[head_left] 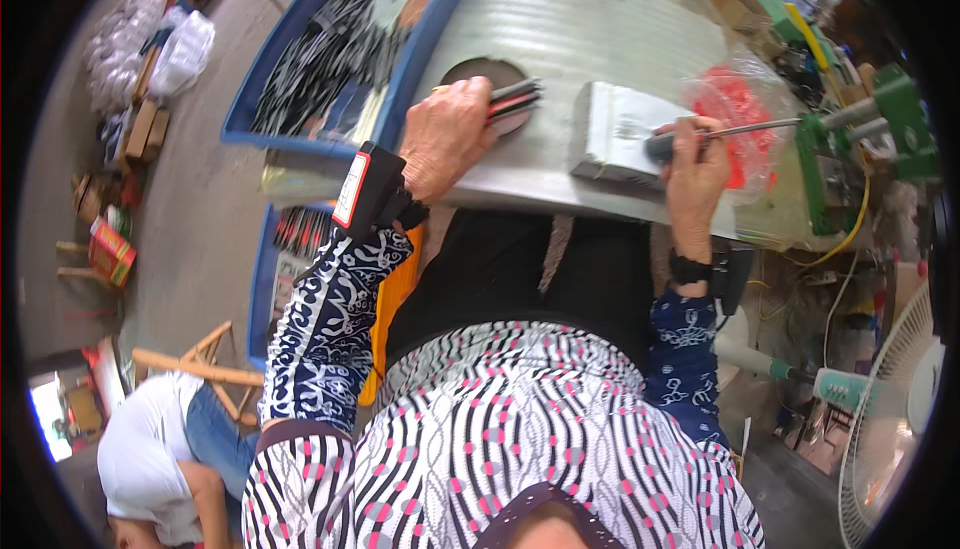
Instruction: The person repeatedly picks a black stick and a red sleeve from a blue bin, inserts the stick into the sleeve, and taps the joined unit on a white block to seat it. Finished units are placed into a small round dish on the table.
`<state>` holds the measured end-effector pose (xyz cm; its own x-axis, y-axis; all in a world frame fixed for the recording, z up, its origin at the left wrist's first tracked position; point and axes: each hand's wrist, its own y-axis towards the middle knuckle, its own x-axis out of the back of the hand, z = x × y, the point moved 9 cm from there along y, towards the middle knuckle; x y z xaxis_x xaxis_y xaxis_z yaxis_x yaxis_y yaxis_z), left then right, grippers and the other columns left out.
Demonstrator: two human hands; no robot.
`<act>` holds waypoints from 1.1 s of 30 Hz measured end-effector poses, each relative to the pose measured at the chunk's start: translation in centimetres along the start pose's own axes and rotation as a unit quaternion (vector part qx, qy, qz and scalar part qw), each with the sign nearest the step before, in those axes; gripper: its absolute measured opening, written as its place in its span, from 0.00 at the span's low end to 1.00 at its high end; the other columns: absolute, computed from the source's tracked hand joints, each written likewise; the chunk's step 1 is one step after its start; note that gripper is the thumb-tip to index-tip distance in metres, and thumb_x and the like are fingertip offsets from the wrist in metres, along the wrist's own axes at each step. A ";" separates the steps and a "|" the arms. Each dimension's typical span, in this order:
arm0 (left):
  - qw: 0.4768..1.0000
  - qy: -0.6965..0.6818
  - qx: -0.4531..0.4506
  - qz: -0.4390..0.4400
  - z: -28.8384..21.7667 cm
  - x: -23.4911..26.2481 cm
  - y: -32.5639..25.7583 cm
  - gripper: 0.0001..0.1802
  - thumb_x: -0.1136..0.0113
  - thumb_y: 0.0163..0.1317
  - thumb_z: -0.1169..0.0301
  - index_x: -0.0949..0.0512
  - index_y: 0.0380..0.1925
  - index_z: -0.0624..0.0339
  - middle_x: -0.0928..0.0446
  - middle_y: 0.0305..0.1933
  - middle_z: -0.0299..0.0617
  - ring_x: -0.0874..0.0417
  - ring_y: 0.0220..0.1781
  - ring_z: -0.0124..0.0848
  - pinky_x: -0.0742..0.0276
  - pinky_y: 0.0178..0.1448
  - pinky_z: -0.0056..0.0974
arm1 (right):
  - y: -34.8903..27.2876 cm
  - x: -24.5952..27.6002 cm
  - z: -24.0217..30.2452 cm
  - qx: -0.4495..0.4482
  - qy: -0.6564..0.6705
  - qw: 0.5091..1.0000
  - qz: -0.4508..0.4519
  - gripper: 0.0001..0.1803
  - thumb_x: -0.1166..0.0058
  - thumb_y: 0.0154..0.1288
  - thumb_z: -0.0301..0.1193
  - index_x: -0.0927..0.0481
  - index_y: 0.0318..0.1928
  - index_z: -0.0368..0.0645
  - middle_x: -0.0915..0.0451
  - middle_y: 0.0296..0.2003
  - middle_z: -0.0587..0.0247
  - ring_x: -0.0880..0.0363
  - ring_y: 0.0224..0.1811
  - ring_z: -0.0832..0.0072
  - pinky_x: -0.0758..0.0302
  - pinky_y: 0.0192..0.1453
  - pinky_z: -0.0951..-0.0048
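My left hand is closed around a bundle of slim black, red and silvery pieces; their exact kind I cannot make out. Their ends stick out to the right, over a round brown disc on the table. At the right, my right hand grips the dark knob end of a lever. Its metal rod runs to a green hand press at the table's right end. A white box lies between my hands, just beside the knob.
A blue bin of slim black pieces stands at the left, with another blue bin below it. Clear plastic with red pieces lies behind the lever. A fan stands lower right; another person bends at lower left.
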<state>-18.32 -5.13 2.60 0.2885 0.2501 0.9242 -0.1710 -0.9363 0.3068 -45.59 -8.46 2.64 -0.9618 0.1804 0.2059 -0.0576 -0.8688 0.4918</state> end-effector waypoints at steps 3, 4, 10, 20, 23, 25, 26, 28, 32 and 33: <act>0.996 -0.041 -0.081 0.021 -0.9 1.6 -4.7 0.16 0.35 0.50 0.72 0.33 0.35 0.61 0.25 0.34 0.50 0.21 0.41 0.51 0.23 0.43 0.50 | 0.0 0.4 -1.0 -0.040 0.005 0.999 -0.003 0.06 0.49 0.73 0.32 0.26 0.42 0.43 0.19 0.30 0.65 0.32 0.20 0.88 0.35 0.21 0.84; 0.994 -0.051 -0.064 0.072 -0.2 1.0 -6.5 0.16 0.36 0.50 0.72 0.33 0.35 0.61 0.25 0.34 0.50 0.21 0.40 0.51 0.24 0.42 0.51 | 0.0 0.6 -1.2 -0.051 0.008 0.999 -0.009 0.06 0.48 0.73 0.32 0.26 0.42 0.42 0.20 0.29 0.67 0.32 0.20 0.88 0.35 0.22 0.84; 0.963 -0.076 0.110 0.234 10.0 -1.2 -18.6 0.14 0.41 0.52 0.72 0.32 0.37 0.63 0.24 0.32 0.55 0.21 0.37 0.55 0.27 0.41 0.54 | 0.4 0.7 -1.1 -0.050 0.032 0.998 0.002 0.07 0.50 0.74 0.32 0.27 0.42 0.42 0.17 0.31 0.62 0.33 0.17 0.87 0.36 0.20 0.85; 0.935 0.041 0.326 0.136 28.2 -9.3 -33.6 0.15 0.43 0.54 0.67 0.34 0.35 0.65 0.23 0.29 0.64 0.21 0.36 0.63 0.26 0.39 0.60 | 1.0 1.2 -0.3 -0.030 -0.032 0.999 -0.009 0.12 0.50 0.75 0.36 0.25 0.38 0.40 0.16 0.29 0.60 0.33 0.15 0.85 0.37 0.19 0.84; 0.940 0.058 0.326 0.078 29.2 -12.0 -33.9 0.15 0.41 0.54 0.67 0.33 0.34 0.65 0.22 0.30 0.64 0.20 0.34 0.61 0.25 0.37 0.58 | 1.2 1.5 -0.5 -0.037 -0.035 0.999 -0.019 0.12 0.50 0.75 0.36 0.25 0.37 0.40 0.15 0.29 0.58 0.32 0.14 0.85 0.37 0.18 0.84; 0.942 0.074 0.320 0.072 29.2 -12.7 -34.1 0.15 0.39 0.56 0.66 0.32 0.34 0.64 0.22 0.30 0.62 0.19 0.32 0.58 0.24 0.35 0.55 | 1.3 1.6 -0.6 -0.039 -0.034 0.998 -0.023 0.12 0.50 0.74 0.36 0.25 0.37 0.40 0.15 0.28 0.57 0.32 0.14 0.84 0.37 0.17 0.83; 0.911 0.038 0.385 0.143 29.8 -14.3 -35.3 0.16 0.38 0.56 0.66 0.32 0.33 0.65 0.23 0.29 0.63 0.18 0.32 0.59 0.24 0.33 0.56 | 1.4 1.8 -0.5 -0.036 -0.034 0.999 -0.022 0.12 0.50 0.74 0.36 0.25 0.37 0.40 0.15 0.28 0.57 0.32 0.14 0.84 0.38 0.17 0.83; 0.937 0.099 0.320 0.095 28.5 -14.3 -34.0 0.17 0.35 0.55 0.66 0.32 0.33 0.64 0.23 0.28 0.57 0.19 0.28 0.54 0.23 0.29 0.52 | 1.4 1.9 -0.4 -0.034 -0.030 0.999 -0.021 0.12 0.49 0.74 0.36 0.25 0.37 0.40 0.15 0.28 0.56 0.32 0.13 0.83 0.38 0.17 0.82; 0.907 0.229 0.338 0.107 28.0 -16.4 -32.2 0.22 0.32 0.56 0.59 0.30 0.41 0.62 0.23 0.36 0.56 0.16 0.36 0.52 0.18 0.37 0.49 | 1.4 2.1 -0.3 -0.035 -0.029 0.999 -0.024 0.12 0.50 0.74 0.36 0.25 0.37 0.40 0.15 0.28 0.55 0.33 0.13 0.83 0.38 0.16 0.82; 0.906 0.221 0.341 0.119 27.8 -16.5 -32.1 0.25 0.32 0.56 0.58 0.30 0.45 0.63 0.23 0.39 0.57 0.17 0.36 0.53 0.19 0.35 0.49 | 1.4 2.1 -0.3 -0.039 -0.030 0.999 -0.022 0.12 0.50 0.74 0.36 0.25 0.37 0.40 0.15 0.28 0.55 0.33 0.13 0.83 0.38 0.16 0.82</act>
<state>8.61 13.93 -28.84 -0.1120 -0.0457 0.9927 0.4862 -0.8737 0.0146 -47.75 -9.45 3.45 -0.9405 0.2444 0.2361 -0.1230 -0.8925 0.4340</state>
